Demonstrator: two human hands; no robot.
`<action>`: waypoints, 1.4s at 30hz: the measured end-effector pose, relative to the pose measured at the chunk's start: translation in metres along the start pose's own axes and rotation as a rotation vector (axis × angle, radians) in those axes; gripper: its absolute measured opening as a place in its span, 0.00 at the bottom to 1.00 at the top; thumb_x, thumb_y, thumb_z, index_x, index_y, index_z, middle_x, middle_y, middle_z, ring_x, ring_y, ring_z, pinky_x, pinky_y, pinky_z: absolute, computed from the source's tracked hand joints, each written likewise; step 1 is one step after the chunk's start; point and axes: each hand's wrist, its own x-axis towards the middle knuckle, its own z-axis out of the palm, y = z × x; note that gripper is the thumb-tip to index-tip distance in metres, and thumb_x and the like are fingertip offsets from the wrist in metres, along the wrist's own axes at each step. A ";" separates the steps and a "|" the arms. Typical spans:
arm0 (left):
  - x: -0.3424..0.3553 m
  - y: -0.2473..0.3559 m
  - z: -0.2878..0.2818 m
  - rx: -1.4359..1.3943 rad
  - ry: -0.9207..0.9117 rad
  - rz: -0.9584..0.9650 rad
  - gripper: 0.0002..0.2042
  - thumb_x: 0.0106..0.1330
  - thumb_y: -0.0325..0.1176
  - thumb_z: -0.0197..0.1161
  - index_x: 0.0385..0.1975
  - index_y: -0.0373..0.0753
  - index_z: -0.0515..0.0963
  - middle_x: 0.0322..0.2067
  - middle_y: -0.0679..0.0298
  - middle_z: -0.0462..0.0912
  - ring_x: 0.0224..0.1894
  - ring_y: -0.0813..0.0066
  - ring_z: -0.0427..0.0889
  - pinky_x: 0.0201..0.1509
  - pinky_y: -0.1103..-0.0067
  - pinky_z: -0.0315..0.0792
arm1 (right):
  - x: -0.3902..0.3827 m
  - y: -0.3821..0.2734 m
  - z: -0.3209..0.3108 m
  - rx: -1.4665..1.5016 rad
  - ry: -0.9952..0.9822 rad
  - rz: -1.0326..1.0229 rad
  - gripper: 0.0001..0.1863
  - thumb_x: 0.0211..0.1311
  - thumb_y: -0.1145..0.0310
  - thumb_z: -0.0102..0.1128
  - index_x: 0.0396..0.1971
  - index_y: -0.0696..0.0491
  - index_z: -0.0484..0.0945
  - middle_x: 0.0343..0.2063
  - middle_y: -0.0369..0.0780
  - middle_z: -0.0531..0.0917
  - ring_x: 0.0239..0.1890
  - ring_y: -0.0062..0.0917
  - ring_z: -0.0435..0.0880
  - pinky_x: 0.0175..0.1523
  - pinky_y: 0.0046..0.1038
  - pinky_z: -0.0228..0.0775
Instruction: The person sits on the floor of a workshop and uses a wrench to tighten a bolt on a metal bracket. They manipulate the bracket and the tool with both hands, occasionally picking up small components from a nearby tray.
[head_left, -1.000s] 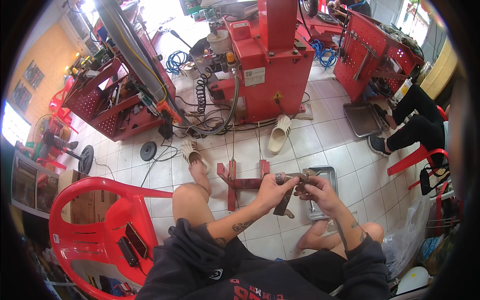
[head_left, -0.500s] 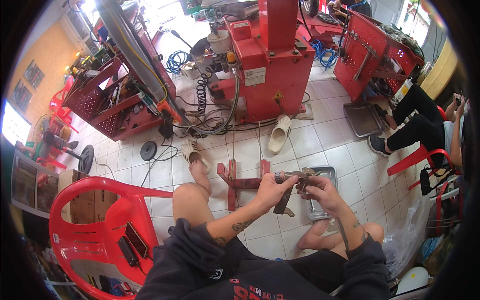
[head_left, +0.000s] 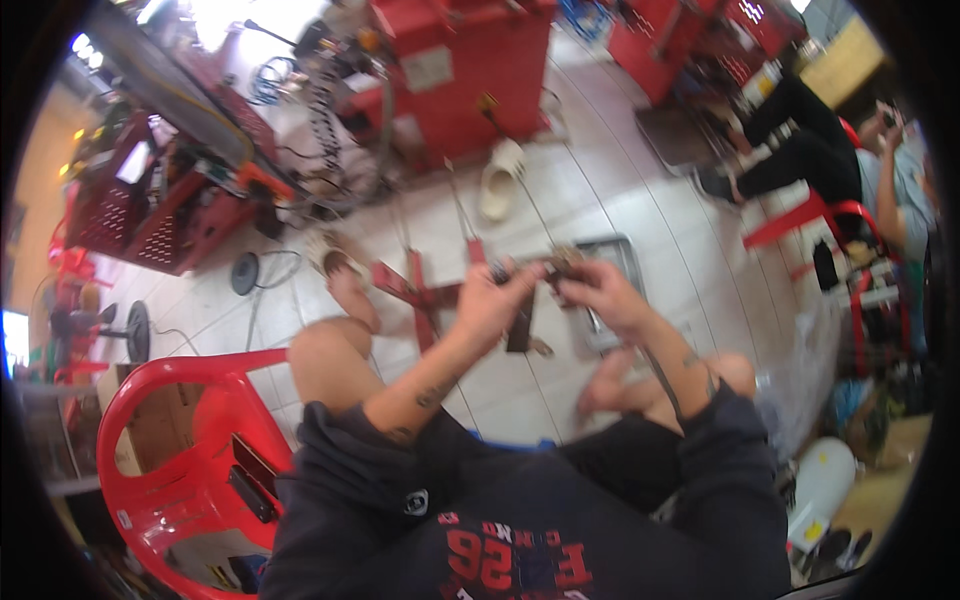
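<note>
My left hand [head_left: 493, 308] is closed on a dark brown metal bracket [head_left: 519, 332], whose flat plate hangs down below the fingers and ends in a small rounded tab. From the other side, my right hand [head_left: 608, 297] pinches the bracket's upper end, where the fingers of both hands nearly meet. Motion smears the picture, so finer parts between the fingertips cannot be made out. Beneath the right hand, a shallow metal tray [head_left: 637, 285] lies on the tiles. Left of my hands stands a low red metal frame [head_left: 424, 300] with thin rods rising from it.
Ahead stands a big red machine [head_left: 460, 90], with a cream clog [head_left: 502, 180] before it. A red chair [head_left: 200, 370] at my left carries a dark phone-like slab. Red tool carts flank the machine. At right sits a person [head_left: 815, 150] beside another metal tray [head_left: 680, 140].
The whole view has shifted and blurred, with surroundings sliding up and left. Both hands still hold the bracket, which now sits slightly higher and further left in the picture.
</note>
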 end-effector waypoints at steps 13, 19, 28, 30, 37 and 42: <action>-0.006 0.008 0.008 -0.002 0.011 -0.048 0.13 0.69 0.43 0.67 0.36 0.37 0.84 0.25 0.72 0.80 0.25 0.86 0.75 0.27 0.85 0.69 | -0.001 -0.005 0.005 0.159 0.039 0.027 0.15 0.65 0.67 0.67 0.49 0.55 0.80 0.40 0.36 0.86 0.43 0.20 0.84 0.50 0.23 0.76; -0.003 0.005 0.001 0.009 -0.012 -0.072 0.13 0.69 0.42 0.66 0.37 0.36 0.84 0.29 0.68 0.84 0.27 0.85 0.79 0.31 0.84 0.75 | -0.002 -0.003 -0.005 0.027 -0.011 0.069 0.15 0.67 0.63 0.65 0.48 0.54 0.80 0.42 0.37 0.86 0.48 0.20 0.83 0.51 0.25 0.76; 0.000 0.004 0.003 -0.020 0.003 -0.063 0.14 0.69 0.43 0.67 0.37 0.36 0.84 0.26 0.68 0.83 0.26 0.84 0.79 0.29 0.83 0.75 | -0.004 -0.010 0.000 0.234 -0.025 0.096 0.15 0.60 0.69 0.71 0.44 0.55 0.80 0.41 0.35 0.86 0.47 0.19 0.83 0.51 0.25 0.76; -0.001 0.005 0.004 0.018 -0.008 -0.058 0.14 0.69 0.42 0.66 0.38 0.36 0.84 0.27 0.67 0.84 0.26 0.84 0.79 0.29 0.83 0.75 | -0.002 0.000 -0.008 0.130 -0.019 0.061 0.15 0.61 0.69 0.70 0.46 0.55 0.80 0.41 0.36 0.85 0.48 0.20 0.83 0.53 0.25 0.76; -0.001 0.002 0.003 -0.002 -0.026 -0.079 0.13 0.69 0.42 0.66 0.37 0.36 0.83 0.26 0.67 0.84 0.24 0.84 0.80 0.29 0.83 0.74 | -0.004 -0.003 0.004 0.212 0.045 0.039 0.14 0.62 0.70 0.68 0.47 0.56 0.80 0.42 0.37 0.86 0.47 0.22 0.84 0.55 0.27 0.76; 0.000 0.002 0.001 0.002 -0.017 -0.068 0.13 0.69 0.42 0.66 0.36 0.36 0.83 0.25 0.68 0.84 0.24 0.84 0.80 0.29 0.84 0.74 | -0.003 -0.002 -0.004 0.191 -0.005 0.033 0.14 0.62 0.70 0.67 0.46 0.56 0.80 0.40 0.36 0.85 0.47 0.22 0.84 0.55 0.26 0.76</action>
